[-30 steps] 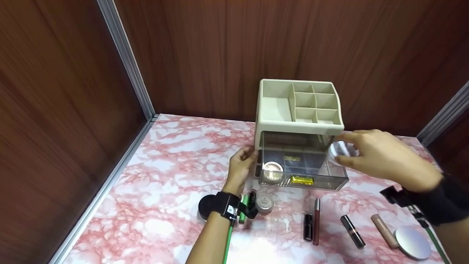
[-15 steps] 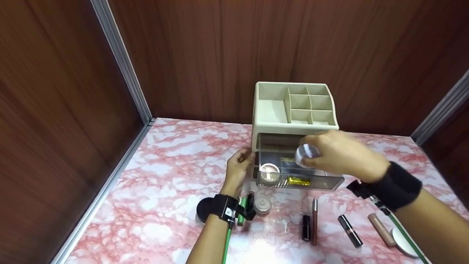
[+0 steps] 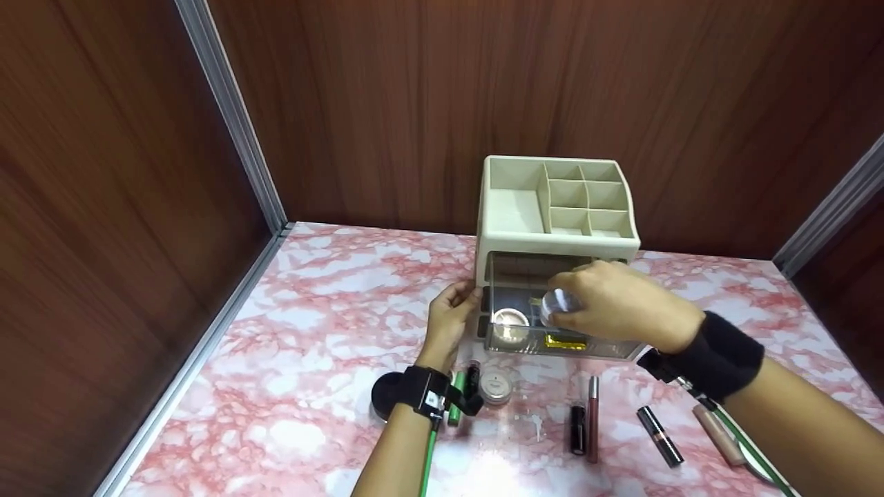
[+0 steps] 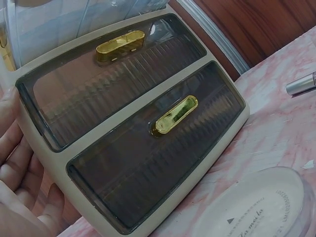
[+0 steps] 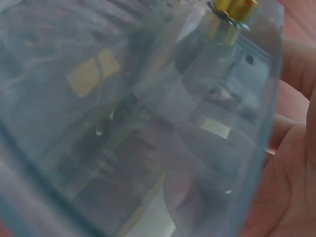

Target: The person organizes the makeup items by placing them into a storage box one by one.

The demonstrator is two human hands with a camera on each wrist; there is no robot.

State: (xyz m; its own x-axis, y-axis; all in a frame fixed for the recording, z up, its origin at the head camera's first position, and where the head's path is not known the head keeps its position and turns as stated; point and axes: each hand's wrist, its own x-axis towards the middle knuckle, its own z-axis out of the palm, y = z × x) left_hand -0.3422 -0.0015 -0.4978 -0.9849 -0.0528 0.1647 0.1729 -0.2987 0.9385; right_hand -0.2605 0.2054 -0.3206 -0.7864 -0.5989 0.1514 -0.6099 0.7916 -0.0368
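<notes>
A cream makeup organizer (image 3: pixel 561 238) stands at the back with its clear upper drawer (image 3: pixel 608 348) pulled out. My right hand (image 3: pixel 615 304) pinches a round clear container (image 3: pixel 558 304) between thumb and fingers, low over the drawer. Left of it, inside the drawer, sits a round pale jar (image 3: pixel 511 326). The right wrist view looks through blurry clear plastic, and part of my right hand shows at its edge. My left hand (image 3: pixel 449 317) touches the organizer's left side with relaxed fingers; the left wrist view shows its drawer fronts with gold handles (image 4: pixel 177 114).
In front lie a round jar (image 3: pixel 495 388), a black tube (image 3: pixel 578 429), a red lip gloss tube (image 3: pixel 593 421), a black tube with a band (image 3: pixel 659 436) and a beige tube (image 3: pixel 718 435). A black round item (image 3: pixel 387 395) and a green tube (image 3: pixel 457 400) lie near my left wrist.
My right hand has carried the round clear container leftward from the drawer's right side and lowered it toward the drawer's middle. The left hand has stayed at the organizer's side.
</notes>
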